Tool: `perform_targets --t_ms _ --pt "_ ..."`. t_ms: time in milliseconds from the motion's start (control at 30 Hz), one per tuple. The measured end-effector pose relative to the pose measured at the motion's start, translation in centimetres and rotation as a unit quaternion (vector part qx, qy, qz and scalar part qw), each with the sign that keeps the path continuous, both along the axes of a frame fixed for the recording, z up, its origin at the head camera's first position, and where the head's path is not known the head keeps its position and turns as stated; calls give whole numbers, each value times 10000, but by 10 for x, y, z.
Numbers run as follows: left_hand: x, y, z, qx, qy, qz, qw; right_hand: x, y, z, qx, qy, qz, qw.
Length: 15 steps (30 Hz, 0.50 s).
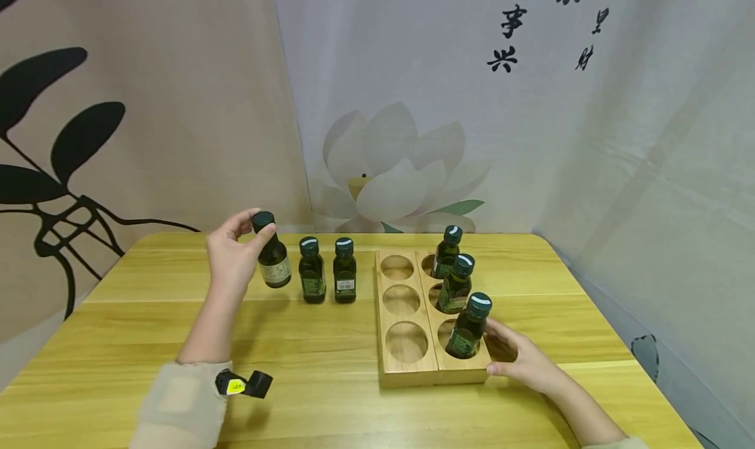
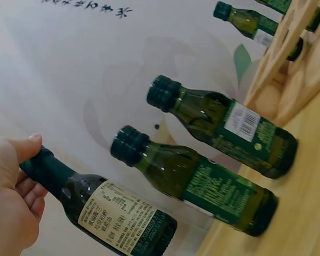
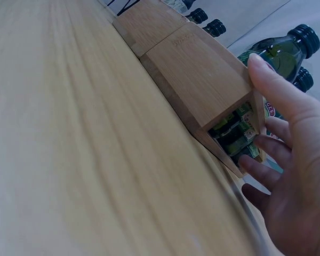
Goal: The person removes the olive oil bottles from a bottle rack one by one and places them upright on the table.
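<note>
My left hand [image 1: 232, 252] pinches a dark glass bottle [image 1: 275, 265] by its capped neck, with thumb and fingers at the top. The bottle leans slightly, and its cream label [image 2: 114, 216] with small print shows in the left wrist view. To its right stand two green bottles, one with a green label [image 1: 312, 272] and one showing a white barcode [image 2: 243, 122]. My right hand [image 1: 522, 359] is at the near right corner of a wooden rack [image 1: 407, 377], thumb by the front face and loosely bent fingers along the open side [image 3: 237, 130].
Three green bottles stand in the rack's right column: near [image 1: 466, 334], middle [image 1: 455, 290] and far [image 1: 447, 255]. The left column has three round holes, the nearest [image 1: 406, 342] toward me. A printed cloth [image 1: 401, 56] hangs behind the table [image 1: 307, 383].
</note>
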State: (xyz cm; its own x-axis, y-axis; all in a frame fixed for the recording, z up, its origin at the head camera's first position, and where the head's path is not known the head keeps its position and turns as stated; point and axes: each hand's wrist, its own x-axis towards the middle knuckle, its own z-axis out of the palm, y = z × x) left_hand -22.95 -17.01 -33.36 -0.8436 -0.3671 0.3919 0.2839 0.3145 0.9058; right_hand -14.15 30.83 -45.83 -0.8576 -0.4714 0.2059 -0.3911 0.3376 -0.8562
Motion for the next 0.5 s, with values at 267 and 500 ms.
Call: perform_targets --t_ms 267,500 --pt "-4 -2 -21 -118 -293 -28 9995 1 -1 0 -36 40 3 10000" --pt "-7 -5 -38 -160 -612 -25 9980 2 -2 3 27 54 4 10000"
